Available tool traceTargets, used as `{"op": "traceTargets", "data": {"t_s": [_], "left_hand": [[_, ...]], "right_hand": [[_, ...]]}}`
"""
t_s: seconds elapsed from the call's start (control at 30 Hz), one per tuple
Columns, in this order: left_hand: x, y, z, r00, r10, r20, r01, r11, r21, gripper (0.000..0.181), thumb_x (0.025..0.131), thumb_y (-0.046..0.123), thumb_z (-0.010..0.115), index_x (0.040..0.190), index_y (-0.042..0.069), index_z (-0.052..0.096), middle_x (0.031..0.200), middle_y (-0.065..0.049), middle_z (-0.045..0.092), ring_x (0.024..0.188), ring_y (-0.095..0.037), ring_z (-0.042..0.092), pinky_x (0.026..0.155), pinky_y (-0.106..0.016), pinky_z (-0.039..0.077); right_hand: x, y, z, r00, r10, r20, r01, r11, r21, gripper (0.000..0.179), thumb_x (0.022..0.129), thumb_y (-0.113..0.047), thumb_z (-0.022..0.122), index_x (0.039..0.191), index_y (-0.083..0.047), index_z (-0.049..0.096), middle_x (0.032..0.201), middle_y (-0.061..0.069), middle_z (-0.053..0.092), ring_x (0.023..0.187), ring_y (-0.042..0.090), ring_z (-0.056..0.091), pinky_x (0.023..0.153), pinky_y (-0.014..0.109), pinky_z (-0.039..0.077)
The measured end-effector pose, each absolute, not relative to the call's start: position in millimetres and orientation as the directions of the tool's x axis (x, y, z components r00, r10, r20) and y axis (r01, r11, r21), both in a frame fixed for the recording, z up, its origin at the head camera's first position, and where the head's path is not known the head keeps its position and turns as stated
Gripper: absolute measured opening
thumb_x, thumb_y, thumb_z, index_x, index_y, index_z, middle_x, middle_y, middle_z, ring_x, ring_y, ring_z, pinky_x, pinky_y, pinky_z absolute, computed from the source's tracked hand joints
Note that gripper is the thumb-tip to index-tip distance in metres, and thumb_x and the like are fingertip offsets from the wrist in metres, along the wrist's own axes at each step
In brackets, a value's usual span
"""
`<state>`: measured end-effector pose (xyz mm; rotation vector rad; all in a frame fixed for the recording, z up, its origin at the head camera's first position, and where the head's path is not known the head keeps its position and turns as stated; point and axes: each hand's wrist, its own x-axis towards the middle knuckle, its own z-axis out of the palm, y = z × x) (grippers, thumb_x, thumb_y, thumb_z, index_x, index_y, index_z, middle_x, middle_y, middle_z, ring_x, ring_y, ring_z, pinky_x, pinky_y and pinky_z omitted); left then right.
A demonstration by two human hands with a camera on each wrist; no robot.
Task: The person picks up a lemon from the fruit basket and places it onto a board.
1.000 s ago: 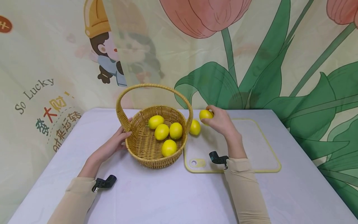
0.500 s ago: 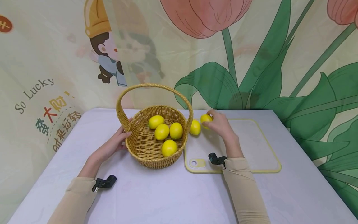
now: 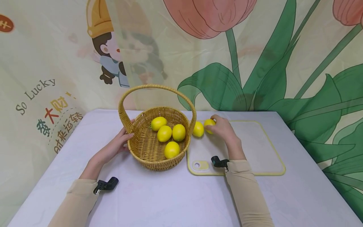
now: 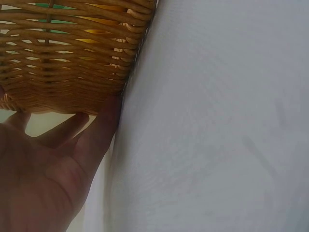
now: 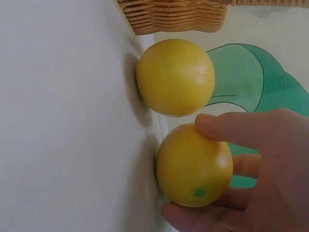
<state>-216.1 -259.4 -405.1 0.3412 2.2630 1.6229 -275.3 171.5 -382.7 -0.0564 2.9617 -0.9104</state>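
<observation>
My right hand holds a yellow lemon between thumb and fingers, low over the cutting board. In the right wrist view the held lemon shows a green end mark. Just left of it a second lemon rests on the board. On the left stands a wicker basket with a tall arched handle and several lemons inside. My left hand touches the basket's left side. In the left wrist view its extended fingers meet the lower wicker wall.
The board has a yellow border and a hole near its front left corner, and lies right beside the basket. A white cloth covers the table. Behind its far edge hangs a printed curtain with tulips and a cartoon figure.
My right hand has brought its lemon down toward the board, beside the other lemon there. The left hand and basket have stayed in place.
</observation>
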Motion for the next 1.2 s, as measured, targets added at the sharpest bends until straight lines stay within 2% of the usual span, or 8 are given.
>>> {"op": "traceTargets", "data": {"t_s": [0.4, 0.7, 1.03, 1.2], "left_hand": [[-216.4, -260.5, -406.6, -0.915, 0.381, -0.129, -0.001, 0.319, 0.948, 0.065, 0.105, 0.046, 0.038, 0.158, 0.044, -0.001, 0.168, -0.012, 0.003, 0.147, -0.045, 0.028, 0.111, -0.060, 0.039], [-217.8, -260.4, -406.7, -0.915, 0.384, -0.127, 0.000, 0.314, 0.949, 0.066, 0.105, 0.046, 0.038, 0.158, 0.044, -0.001, 0.168, -0.014, 0.007, 0.146, -0.046, 0.030, 0.110, -0.058, 0.040], [-217.1, -259.4, -404.8, -0.916, 0.376, -0.141, -0.013, 0.324, 0.946, 0.066, 0.105, 0.046, 0.038, 0.158, 0.043, -0.002, 0.168, -0.013, 0.007, 0.147, -0.046, 0.028, 0.112, -0.062, 0.036], [-216.8, -259.2, -404.5, -0.915, 0.381, -0.134, -0.005, 0.320, 0.947, 0.066, 0.106, 0.046, 0.038, 0.158, 0.043, -0.002, 0.168, -0.014, 0.007, 0.146, -0.047, 0.029, 0.111, -0.061, 0.039]], "right_hand": [[-273.2, 174.3, -378.8, -0.996, -0.056, -0.069, -0.007, 0.823, -0.567, 0.062, 0.093, -0.043, 0.059, 0.140, -0.005, 0.049, 0.135, 0.018, 0.059, 0.111, 0.032, 0.054, 0.100, 0.048, 0.047], [-274.0, 176.2, -378.8, -0.995, -0.062, -0.082, -0.004, 0.825, -0.565, 0.064, 0.094, -0.046, 0.057, 0.142, -0.005, 0.048, 0.141, 0.019, 0.055, 0.119, 0.034, 0.053, 0.106, 0.052, 0.045], [-274.7, 177.9, -378.5, -0.994, -0.065, -0.086, -0.006, 0.834, -0.552, 0.065, 0.095, -0.047, 0.055, 0.144, -0.004, 0.047, 0.142, 0.020, 0.054, 0.122, 0.035, 0.053, 0.106, 0.053, 0.045], [-273.9, 179.4, -376.2, -0.993, -0.060, -0.098, 0.006, 0.828, -0.561, 0.066, 0.095, -0.047, 0.055, 0.145, -0.006, 0.045, 0.142, 0.020, 0.054, 0.120, 0.035, 0.056, 0.103, 0.051, 0.048]]}}
